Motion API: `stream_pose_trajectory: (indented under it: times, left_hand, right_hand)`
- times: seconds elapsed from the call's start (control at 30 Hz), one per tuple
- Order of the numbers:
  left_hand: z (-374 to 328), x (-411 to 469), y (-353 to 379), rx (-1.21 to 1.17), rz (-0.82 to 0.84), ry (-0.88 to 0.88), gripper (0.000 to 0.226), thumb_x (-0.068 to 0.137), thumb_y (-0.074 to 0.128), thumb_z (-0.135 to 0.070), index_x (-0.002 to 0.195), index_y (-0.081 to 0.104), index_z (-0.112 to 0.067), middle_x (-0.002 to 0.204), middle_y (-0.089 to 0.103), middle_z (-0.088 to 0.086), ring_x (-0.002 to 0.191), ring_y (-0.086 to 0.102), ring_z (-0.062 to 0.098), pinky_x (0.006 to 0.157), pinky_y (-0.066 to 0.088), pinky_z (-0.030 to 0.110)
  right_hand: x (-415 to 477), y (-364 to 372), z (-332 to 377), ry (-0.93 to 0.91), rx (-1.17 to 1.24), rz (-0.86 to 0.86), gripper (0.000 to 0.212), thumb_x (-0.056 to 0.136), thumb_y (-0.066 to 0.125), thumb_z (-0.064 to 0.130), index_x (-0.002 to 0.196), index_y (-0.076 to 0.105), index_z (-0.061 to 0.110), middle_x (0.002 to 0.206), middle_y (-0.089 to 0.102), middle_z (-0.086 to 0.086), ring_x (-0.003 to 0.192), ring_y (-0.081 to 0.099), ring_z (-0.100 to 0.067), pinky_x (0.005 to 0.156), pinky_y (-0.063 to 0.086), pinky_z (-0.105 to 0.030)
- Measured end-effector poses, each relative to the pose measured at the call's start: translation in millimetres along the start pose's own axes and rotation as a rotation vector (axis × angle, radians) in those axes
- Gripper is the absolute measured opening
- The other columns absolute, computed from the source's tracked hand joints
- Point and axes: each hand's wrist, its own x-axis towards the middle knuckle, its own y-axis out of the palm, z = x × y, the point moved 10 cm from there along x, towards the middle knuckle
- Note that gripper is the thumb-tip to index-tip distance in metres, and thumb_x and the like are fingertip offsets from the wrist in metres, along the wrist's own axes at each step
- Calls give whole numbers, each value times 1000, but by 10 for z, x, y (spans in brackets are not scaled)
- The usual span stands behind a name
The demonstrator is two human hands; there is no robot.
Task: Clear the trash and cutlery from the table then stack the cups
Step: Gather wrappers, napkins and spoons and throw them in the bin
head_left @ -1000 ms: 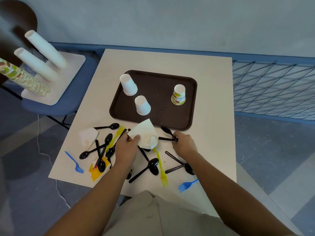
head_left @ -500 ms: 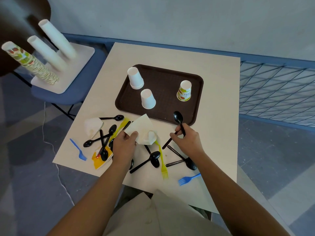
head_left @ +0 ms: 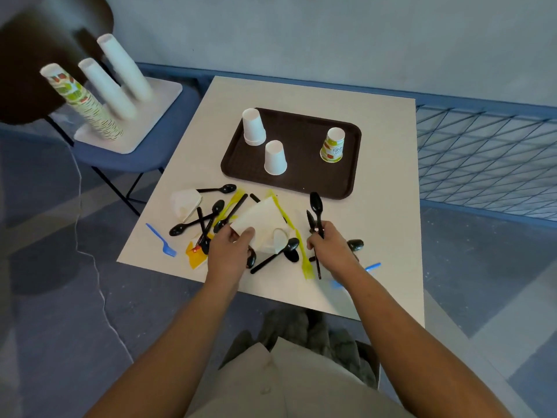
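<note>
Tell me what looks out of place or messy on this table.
Plastic cutlery lies scattered and crisscrossed over the table's near half: black spoons, a yellow fork, a blue fork, mixed with a crumpled napkin and a yellow wrapper. The three cups on the tray stand upside down, unstacked.

3 upturned cups (head_left: 275,158) are standing on the tray's 12 o'clock side, black spoons (head_left: 196,222) and napkins (head_left: 259,222) lying scattered at 6.
</note>
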Motion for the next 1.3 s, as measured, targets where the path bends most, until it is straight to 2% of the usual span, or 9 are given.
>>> stream_pose_trajectory:
  times: [0.1,0.27,0.43,0.5,0.6,0.87,1.03,1.2,1.3]
  left_hand:
    - [143,-187,-285,-6,11,33,6,95,71,-24,101,72,-24,96,71,4,82,65,20,68,52,35]
    - [402,-630,-723,-41,44,51,11,98,69,-18,96,70,-28,97,73,-2,80,66,12,71,56,29]
    - [718,-1053,-818,-48,100,29,11,98,68,-17,105,70,-24,101,75,0,79,65,12,69,52,30]
    - [805,-1234,-726,-22,143,35,12,99,67,-16,108,70,-23,99,75,0,75,64,9,67,51,28]
    - [917,-1488,-540,-6,194,38,11,98,67,-15,103,71,-24,91,74,-2,67,61,6,62,48,25]
    - [1282,-2069,84,156,292,57,6,98,66,-17,101,71,-17,90,72,2,76,65,16,69,52,34]
    - [1662,-2489,533,295,307,33,10,97,66,-20,88,68,-25,85,73,1,77,70,22,72,55,40]
    - [2209,-2885,943,373,306,-81,6,97,66,-16,98,68,-11,92,73,13,76,67,25,65,53,39]
    - [2457,-3022,1121,399,312,-137,8,97,65,-16,104,67,-12,98,72,9,80,67,21,62,52,29]
  right_hand:
    - [-338,230,-77,-26,10,-39,12,97,54,17,103,61,10,86,60,-4,79,53,-20,69,42,-34]
    - [-981,600,-341,-21,39,-66,24,99,50,15,90,71,5,81,65,-2,62,49,-14,62,39,-29]
    - [-1589,700,-665,-19,84,-41,31,106,47,21,98,73,6,67,69,-1,67,60,-16,80,50,-36]
    - [-1800,713,-863,10,172,43,28,109,42,21,105,66,7,61,61,-3,61,61,-22,69,52,-40]
    - [-2100,624,-1211,75,255,89,26,111,38,26,108,57,8,59,47,-2,47,50,-20,47,42,-32]
    - [-2694,-15,-2352,357,303,8,19,100,46,24,93,62,16,58,41,4,48,34,-12,50,26,-29]
    - [-2963,-425,-2939,339,214,72,22,105,40,17,96,59,10,65,54,-4,48,44,-12,46,36,-27]
    - [-3146,-784,-3376,347,108,136,20,108,35,17,101,49,5,53,56,-2,42,44,-14,41,38,-28]
    - [-3145,-899,-3599,388,16,161,15,104,36,11,103,49,4,66,56,-9,44,44,-14,41,37,-27]
